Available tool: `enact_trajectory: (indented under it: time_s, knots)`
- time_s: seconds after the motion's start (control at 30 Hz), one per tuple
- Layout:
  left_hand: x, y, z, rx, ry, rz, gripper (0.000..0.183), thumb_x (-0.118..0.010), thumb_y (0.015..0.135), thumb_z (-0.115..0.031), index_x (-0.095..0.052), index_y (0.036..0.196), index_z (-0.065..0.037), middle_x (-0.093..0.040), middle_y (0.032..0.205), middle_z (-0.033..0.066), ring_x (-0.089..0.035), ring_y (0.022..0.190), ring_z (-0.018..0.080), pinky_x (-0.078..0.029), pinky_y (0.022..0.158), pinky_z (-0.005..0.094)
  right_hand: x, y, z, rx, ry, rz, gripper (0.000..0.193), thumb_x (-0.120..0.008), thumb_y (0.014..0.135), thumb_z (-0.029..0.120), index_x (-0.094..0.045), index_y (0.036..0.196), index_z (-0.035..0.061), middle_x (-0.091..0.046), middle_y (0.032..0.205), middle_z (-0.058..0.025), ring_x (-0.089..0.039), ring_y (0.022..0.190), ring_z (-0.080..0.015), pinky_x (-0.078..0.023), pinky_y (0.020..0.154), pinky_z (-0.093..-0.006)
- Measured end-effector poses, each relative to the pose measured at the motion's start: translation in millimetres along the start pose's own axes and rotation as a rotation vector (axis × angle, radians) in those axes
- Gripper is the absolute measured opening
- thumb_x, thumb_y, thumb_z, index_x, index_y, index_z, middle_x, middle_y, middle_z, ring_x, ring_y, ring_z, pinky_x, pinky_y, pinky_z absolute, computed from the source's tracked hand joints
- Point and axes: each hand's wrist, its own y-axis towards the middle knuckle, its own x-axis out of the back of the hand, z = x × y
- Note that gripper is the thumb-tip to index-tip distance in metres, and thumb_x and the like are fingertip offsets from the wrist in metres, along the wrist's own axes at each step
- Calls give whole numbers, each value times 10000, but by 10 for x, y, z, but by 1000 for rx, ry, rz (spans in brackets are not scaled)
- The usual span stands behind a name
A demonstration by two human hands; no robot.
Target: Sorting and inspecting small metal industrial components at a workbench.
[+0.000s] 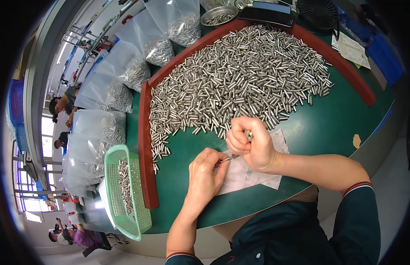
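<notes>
From where I'm standing: dark green, smooth-topped surface [337,119], curved near edge at the worker. On it, a broad heap of short, silver, cylindrical metal pins [240,75], spread loose just beyond the hands. Dark red, straight-sided barrier [149,185] borders the heap on the left, far side and right; near side open. Row of translucent plastic bags [125,59] outside it on the left, part-filled with similar pins. Mint-green, perforated plastic basket [142,194] just outside the barrier's near left end, more pins inside. Pale, smudged, flat sheet [240,179] lies under the hands.

Right hand [252,143]: grip closed into a fist, thumb side up, over the sheet's far part. Holding metal pins; ends show in the curl of the fingers. Can't tell how many.

Left hand [204,172]: grip narrow, thumb and index pinched on one small silver pin [227,159], its end poking out toward the right fist. Other fingers bent. Hands near each other, between heap and worker.
</notes>
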Motion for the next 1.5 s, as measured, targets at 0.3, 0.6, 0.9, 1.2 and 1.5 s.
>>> enact_trajectory:
  time_s: [0.3,0.6,0.9,1.2,1.5]
  knots:
    - [-3,2,-3,3,-4,2,98,-641,662,-16,-562,719,-6,-539,680,88,-539,592,242,-435,537,326,-15,-14,-13,-13,24,5,348,-301,852,261,-296,539,108,-254,430,35,-189,397,-69,-177,413,-227]
    - [0,7,-5,22,-6,3,94,-641,660,-14,-562,709,-3,-542,675,89,-543,584,237,-437,531,326,-25,-23,-24,2,-25,10,335,-288,855,235,-297,545,108,-254,434,34,-187,400,-66,-176,412,-222]
    - [5,18,-4,18,-16,2,94,-643,657,-9,-566,709,2,-545,670,88,-543,572,228,-436,519,314,-15,-14,-39,11,-15,12,326,-295,849,225,-293,545,106,-252,436,32,-186,401,-66,-174,413,-223]
    - [21,22,-38,4,2,13,88,-642,657,-11,-573,709,2,-546,667,91,-543,550,224,-438,500,308,-49,-49,-72,41,-80,23,326,-308,847,205,-296,539,98,-261,437,28,-201,403,-66,-181,413,-226]
    - [46,77,-52,-10,2,20,84,-637,652,-9,-577,710,-5,-535,649,92,-521,525,246,-424,484,333,-221,-20,-54,160,-387,13,321,-320,818,201,-298,527,68,-306,492,3,-264,474,-79,-233,458,-235]
